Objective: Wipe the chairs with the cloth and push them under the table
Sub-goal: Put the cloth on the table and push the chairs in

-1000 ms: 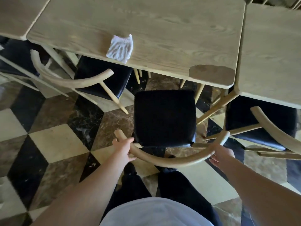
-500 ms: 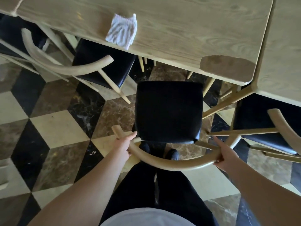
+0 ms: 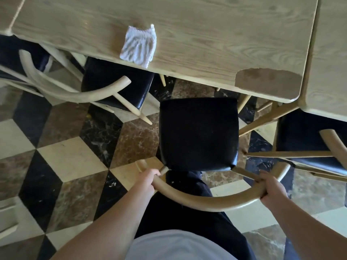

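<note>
Both of your grips are wrapped around the curved backrest (image 3: 210, 202) of the middle chair (image 3: 199, 134): your left hand (image 3: 148, 182) curls over its left end, your right hand (image 3: 272, 188) clasps its right end. Its black seat sits just short of the tabletop (image 3: 206, 34) edge, front rim near it. Your cloth (image 3: 139, 46) lies crumpled on the tabletop near that edge, to the left, apart from both hands. Neighbouring chairs stand on either side.

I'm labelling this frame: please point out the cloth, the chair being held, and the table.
cloth (image 3: 139, 46), head view, middle of the fabric.
chair (image 3: 198, 134), head view, middle of its black seat.
table (image 3: 216, 34), head view, bare wooden top.
</note>
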`<state>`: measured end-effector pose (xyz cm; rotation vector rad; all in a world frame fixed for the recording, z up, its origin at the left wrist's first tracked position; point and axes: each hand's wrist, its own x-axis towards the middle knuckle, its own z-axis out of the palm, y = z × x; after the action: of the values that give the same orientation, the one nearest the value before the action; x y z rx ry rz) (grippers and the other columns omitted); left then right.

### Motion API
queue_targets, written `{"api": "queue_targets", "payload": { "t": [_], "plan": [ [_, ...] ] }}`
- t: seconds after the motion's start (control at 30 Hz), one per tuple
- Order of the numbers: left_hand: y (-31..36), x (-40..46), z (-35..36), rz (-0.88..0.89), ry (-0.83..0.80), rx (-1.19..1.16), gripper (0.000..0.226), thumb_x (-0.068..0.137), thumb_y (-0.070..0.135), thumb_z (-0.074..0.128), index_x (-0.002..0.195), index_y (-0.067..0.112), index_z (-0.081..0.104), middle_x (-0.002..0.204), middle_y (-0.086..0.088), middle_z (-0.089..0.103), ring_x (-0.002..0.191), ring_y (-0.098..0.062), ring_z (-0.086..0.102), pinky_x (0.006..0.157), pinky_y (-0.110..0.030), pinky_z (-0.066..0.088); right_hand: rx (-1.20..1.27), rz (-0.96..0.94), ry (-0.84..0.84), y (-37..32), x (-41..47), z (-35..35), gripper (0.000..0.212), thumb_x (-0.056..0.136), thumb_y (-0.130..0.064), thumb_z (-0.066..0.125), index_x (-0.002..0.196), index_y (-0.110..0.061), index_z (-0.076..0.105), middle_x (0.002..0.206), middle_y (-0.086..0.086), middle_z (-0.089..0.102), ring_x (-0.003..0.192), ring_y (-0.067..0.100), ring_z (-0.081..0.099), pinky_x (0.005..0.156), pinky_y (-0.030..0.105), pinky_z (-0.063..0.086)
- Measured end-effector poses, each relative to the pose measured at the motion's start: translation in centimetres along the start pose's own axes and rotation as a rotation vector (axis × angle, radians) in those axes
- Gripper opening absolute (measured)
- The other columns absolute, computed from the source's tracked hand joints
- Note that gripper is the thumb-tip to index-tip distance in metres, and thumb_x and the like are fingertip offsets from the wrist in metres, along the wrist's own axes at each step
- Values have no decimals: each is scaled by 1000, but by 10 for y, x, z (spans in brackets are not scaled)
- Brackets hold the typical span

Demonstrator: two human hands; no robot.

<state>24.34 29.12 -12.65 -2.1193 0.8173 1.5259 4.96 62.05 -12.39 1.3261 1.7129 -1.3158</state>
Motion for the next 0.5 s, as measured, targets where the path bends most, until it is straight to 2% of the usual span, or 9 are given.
{"api": "queue_targets", "payload": {
  "t": [0.07,0.17,0.23,0.33,0.43,0.5],
  "plan": [
    [-8,-2,-1,56,15,-81,56,85,-2,66,139,-6,51,100,-17,56,89,-31,57,90,-42,48,-6,15,36,-2,0,0,33,73,-1,69,102,-14,72,100,10,65,93,24,60,83,38,54],
    [-9,-9,-2,51,39,-202,57,79,-3,67,134,-2,52,113,-17,50,101,-35,53,94,-44,48,2,8,42,-3,-4,2,26,71,-1,69,95,-11,66,94,12,64,86,24,61,75,38,53],
    [-1,-13,-4,86,48,-224,45,77,-2,68,120,-2,56,112,-18,51,102,-36,54,99,-48,48,-9,-14,22,-7,-6,5,24,72,-3,68,94,-9,65,88,13,65,78,24,61,67,36,50],
    [18,-18,-7,93,44,-226,22,75,-2,68,95,1,60,106,-17,52,95,-34,55,94,-47,50,6,-35,13,-13,-11,11,24,71,-2,68,94,-4,62,86,16,63,74,24,58,62,36,47],
    [39,-22,-10,142,38,-228,38,76,-3,67,112,1,57,97,-14,49,86,-30,52,79,-41,47,18,-21,12,-16,-13,19,26,70,-2,67,95,-4,61,89,17,62,74,24,57,60,36,46],
    [53,-22,-14,182,30,-213,48,75,-2,68,121,2,56,97,-14,49,86,-30,53,75,-39,46,35,-5,3,-16,-15,26,33,70,-2,68,102,-4,61,93,17,61,76,23,57,61,36,46]
  ]
}}
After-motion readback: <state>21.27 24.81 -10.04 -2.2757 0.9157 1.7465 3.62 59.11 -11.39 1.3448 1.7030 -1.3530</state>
